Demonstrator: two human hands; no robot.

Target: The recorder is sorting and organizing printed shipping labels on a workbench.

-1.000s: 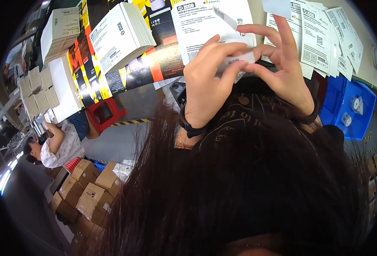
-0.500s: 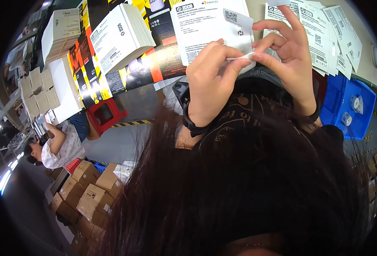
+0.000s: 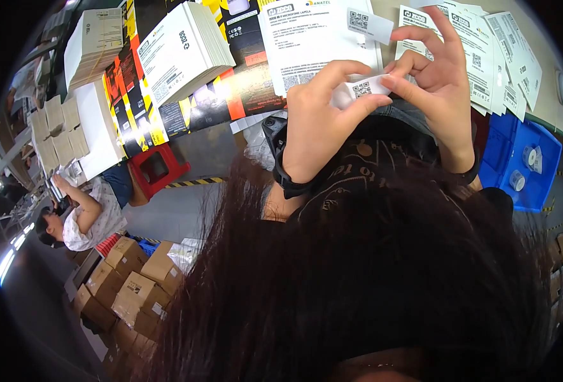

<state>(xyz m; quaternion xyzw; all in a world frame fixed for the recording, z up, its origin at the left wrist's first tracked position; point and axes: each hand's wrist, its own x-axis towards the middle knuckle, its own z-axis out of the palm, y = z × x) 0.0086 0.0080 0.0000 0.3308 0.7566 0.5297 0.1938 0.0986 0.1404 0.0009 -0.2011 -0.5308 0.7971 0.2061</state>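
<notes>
Your surface (image 3: 552,114) is brightly lit, white glare streaks the glossy packaging (image 3: 202,102), and codes on the white labels (image 3: 370,27) show reasonably crisp. Strip lights (image 3: 6,265) shine at your far left, where the background is soft. Fisheye distortion bends straight edges toward a black rim; your dark hair (image 3: 358,267) loses detail.

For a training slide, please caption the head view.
Left hand and right hand hold a small white coded label near white printed sheets.
</notes>
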